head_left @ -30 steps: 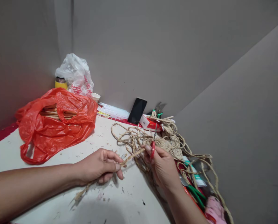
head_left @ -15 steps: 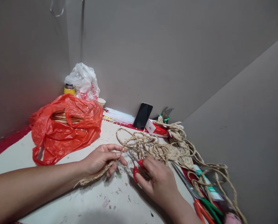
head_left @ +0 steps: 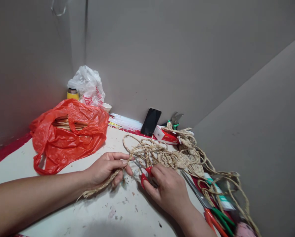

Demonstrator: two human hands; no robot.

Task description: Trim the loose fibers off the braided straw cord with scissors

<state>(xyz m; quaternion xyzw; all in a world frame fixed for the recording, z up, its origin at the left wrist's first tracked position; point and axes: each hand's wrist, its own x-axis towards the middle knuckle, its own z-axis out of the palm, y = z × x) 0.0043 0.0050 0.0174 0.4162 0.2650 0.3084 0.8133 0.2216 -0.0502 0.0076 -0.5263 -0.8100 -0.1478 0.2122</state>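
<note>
My left hand (head_left: 107, 170) pinches a braided straw rope (head_left: 101, 186) against the white table (head_left: 63, 210); the rope's frayed tail trails toward me at the left. My right hand (head_left: 167, 191) is closed on small red-handled scissors (head_left: 144, 174), whose blades point at the rope just beside my left fingertips. A tangled heap of the same straw rope (head_left: 172, 156) lies right behind both hands and spills off to the right.
A red plastic bag (head_left: 68, 136) holding sticks lies at the left, with a white bag (head_left: 88, 86), a yellow jar (head_left: 72, 94) and a small cup (head_left: 106, 107) behind it. A black phone (head_left: 151, 121) leans on the wall. Larger green and red tools (head_left: 213, 214) lie at the right.
My right hand has come down from the rope heap to the table with the scissors, and their blades now point at the rope. My left hand has shifted slightly, still pinching the rope.
</note>
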